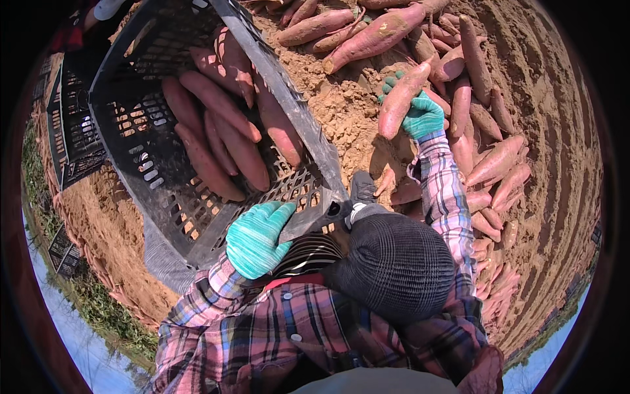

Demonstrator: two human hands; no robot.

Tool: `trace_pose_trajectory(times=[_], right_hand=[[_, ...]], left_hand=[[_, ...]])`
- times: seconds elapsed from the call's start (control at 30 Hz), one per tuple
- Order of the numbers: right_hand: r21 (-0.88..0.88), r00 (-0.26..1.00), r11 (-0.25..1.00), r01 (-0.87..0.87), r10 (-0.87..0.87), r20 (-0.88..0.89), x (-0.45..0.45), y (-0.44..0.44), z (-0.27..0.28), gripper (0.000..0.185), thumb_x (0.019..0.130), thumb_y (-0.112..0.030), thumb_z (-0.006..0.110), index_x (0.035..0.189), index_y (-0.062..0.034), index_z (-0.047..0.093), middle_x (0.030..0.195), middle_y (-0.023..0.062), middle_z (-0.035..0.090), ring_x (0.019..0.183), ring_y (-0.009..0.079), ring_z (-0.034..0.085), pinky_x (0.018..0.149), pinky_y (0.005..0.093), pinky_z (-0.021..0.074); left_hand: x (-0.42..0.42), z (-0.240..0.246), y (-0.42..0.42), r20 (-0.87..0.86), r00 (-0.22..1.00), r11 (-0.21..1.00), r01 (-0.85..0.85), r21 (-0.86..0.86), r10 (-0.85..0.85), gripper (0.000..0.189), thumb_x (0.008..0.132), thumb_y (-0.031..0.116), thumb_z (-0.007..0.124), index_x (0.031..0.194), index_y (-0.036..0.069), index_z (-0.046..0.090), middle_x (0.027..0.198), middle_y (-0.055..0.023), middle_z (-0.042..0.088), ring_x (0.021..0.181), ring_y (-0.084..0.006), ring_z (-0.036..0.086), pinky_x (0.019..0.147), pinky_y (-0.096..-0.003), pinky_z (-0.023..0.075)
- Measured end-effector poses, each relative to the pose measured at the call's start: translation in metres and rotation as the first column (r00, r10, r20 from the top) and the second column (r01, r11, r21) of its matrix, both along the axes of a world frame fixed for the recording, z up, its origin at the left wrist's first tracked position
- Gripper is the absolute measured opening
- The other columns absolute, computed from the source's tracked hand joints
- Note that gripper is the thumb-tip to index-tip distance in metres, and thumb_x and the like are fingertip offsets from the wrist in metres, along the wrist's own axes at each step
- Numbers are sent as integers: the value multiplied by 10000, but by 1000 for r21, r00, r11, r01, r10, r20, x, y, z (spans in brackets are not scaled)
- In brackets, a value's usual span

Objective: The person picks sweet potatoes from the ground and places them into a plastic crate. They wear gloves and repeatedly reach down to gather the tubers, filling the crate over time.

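Note:
My left hand, in a teal knit glove, grips the near rim of a black plastic crate, its fingers reaching over the edge. The slotted crate is tilted, with its opening facing me. Several reddish sweet potatoes lie inside, mostly side by side. To the right of the crate, my right hand, gloved alike, holds one large sweet potato above the soil. Its thumb and fingers wrap around the root, which hides part of the hand.
A heap of sweet potatoes curves along my right side and across the top. More black crates stand at the left. Another person's sleeve shows at upper left. My shoe rests on the loose soil beside the crate. Ridged soil stretches to the right.

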State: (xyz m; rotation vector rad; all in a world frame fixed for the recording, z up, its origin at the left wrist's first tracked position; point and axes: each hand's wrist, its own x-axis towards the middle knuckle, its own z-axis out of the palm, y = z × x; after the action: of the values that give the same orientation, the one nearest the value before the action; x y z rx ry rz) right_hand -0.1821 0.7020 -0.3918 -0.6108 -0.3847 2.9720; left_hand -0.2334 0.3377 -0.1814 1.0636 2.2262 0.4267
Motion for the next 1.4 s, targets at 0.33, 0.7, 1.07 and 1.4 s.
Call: trace_pose_trajectory(times=[0.33, 0.7, 1.07, 1.4], right_hand=[[519, 965, 831, -201, 260, -43, -38, -28, 122, 648, 861, -288, 619, 1369, -2, 335, 1253, 162, 511, 1117, 277, 538, 955, 392, 451], [850, 824, 360, -385, 550, 141, -127, -107, 200, 444, 920, -198, 563, 1304, -13, 438, 1172, 90, 561, 971, 154, 598, 804, 294, 516], [565, 879, 681, -465, 280, 386, -43, -39, 119, 362, 914, -172, 562, 1221, 3, 489, 1031, 105, 610, 856, 188, 624, 752, 313, 543], [446, 779, 664, -600, 357, 516, -28, -51, 91, 346, 912, -173, 558, 1206, -3, 491, 1027, 115, 608, 820, 201, 619, 700, 314, 549]], left_hand=[[-17, 1, -2, 769, 572, 620, -722, 306, 286, 724, 818, 336, 702, 1366, -1, 371, 1254, -141, 529, 1131, -217, 526, 980, -345, 406], [-81, -64, -8, 868, -371, 310, -911, -272, -330, 612, 904, 449, 519, 1304, 0, 405, 1216, -264, 522, 1068, -404, 553, 890, -560, 462], [-83, -111, -22, 936, -307, 185, -923, -337, 172, 232, 823, 138, 610, 1017, 15, 640, 1035, -98, 652, 976, -243, 607, 902, -386, 477], [-67, -119, -8, 38, 834, 818, -530, -223, 551, 483, 781, 158, 563, 1251, 118, 459, 995, -243, 619, 929, -364, 615, 795, -409, 490]])
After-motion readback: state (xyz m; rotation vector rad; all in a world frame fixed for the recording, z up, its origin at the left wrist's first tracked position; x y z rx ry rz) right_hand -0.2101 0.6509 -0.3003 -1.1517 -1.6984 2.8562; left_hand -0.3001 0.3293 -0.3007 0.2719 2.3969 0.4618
